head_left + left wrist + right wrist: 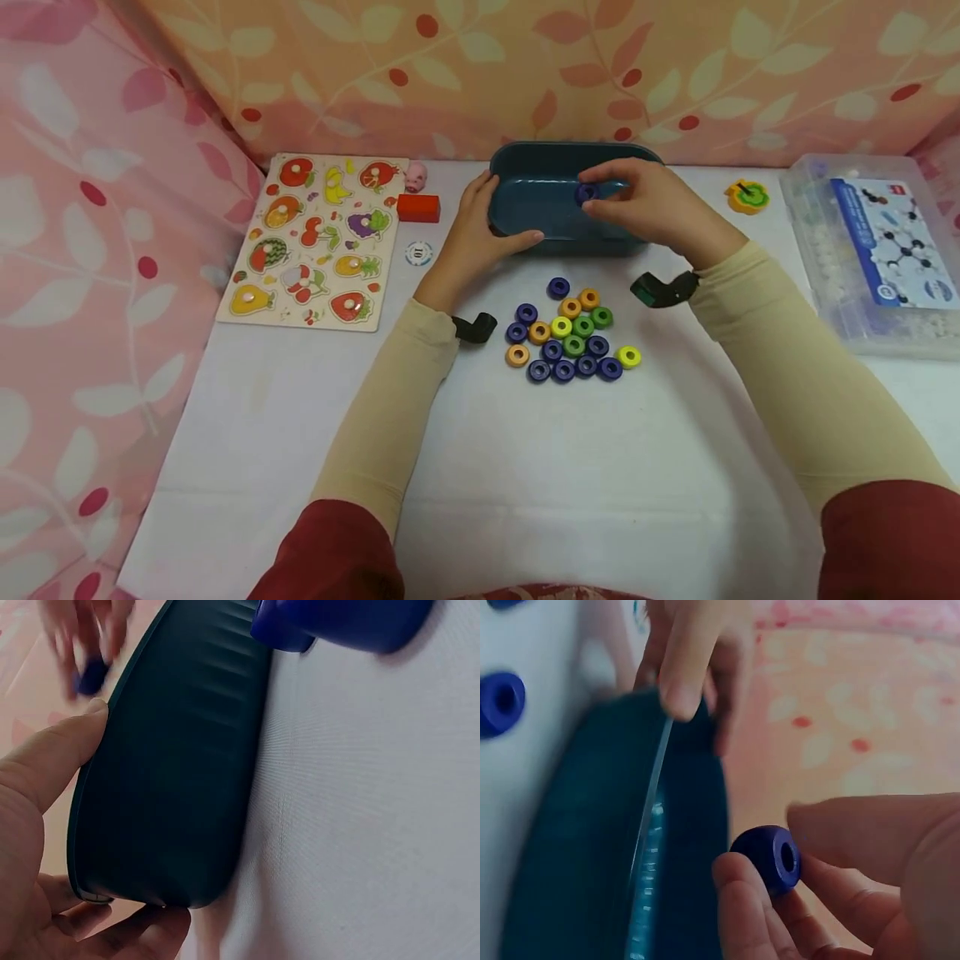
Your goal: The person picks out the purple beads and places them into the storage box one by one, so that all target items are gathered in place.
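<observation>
My right hand [637,200] pinches a dark blue ring-shaped bead [586,195] between thumb and fingers, above a dark teal plastic tub [577,247]. The bead's hole shows in the right wrist view, where the bead [769,859] is beside the tub's rim. At the tub's left end, my left hand [472,233] grips it, the thumb [67,746] on the rim and the other fingers [161,934] against the outside. In front of the tub lies a loose group of dark blue, orange, yellow and green ring beads [562,327].
On the left lies a wooden fruit puzzle board [311,242], with a red block [418,208], a pink figure [416,177] and a round token [418,252] beside it. To the right are an apple-shaped piece [747,196] and a clear plastic case [870,250]. A patterned curtain [480,83] hangs behind.
</observation>
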`<act>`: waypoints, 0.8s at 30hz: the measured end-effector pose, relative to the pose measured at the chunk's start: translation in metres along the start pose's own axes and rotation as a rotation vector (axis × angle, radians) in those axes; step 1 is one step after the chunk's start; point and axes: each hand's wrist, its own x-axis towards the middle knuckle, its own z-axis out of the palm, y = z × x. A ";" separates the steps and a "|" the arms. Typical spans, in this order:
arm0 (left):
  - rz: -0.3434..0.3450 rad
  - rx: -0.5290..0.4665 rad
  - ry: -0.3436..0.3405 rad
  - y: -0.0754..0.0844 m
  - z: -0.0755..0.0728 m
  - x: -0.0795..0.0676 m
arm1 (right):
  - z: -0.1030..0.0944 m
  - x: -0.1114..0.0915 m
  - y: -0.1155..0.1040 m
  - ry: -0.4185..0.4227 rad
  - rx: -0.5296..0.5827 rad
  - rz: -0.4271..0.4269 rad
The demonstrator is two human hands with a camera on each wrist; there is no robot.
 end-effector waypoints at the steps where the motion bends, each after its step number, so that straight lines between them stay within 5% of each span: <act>1: 0.001 0.001 0.000 0.000 0.001 0.000 | 0.000 0.011 -0.001 -0.022 0.017 0.014; 10: 0.015 0.008 -0.011 0.002 0.007 0.003 | 0.008 0.072 0.005 -0.202 0.197 0.130; 20: 0.012 0.015 -0.004 0.000 0.002 0.001 | 0.013 0.095 0.001 -0.213 0.274 0.161; 24: 0.007 0.015 0.006 -0.001 -0.001 0.000 | 0.011 0.090 0.001 -0.177 0.309 0.149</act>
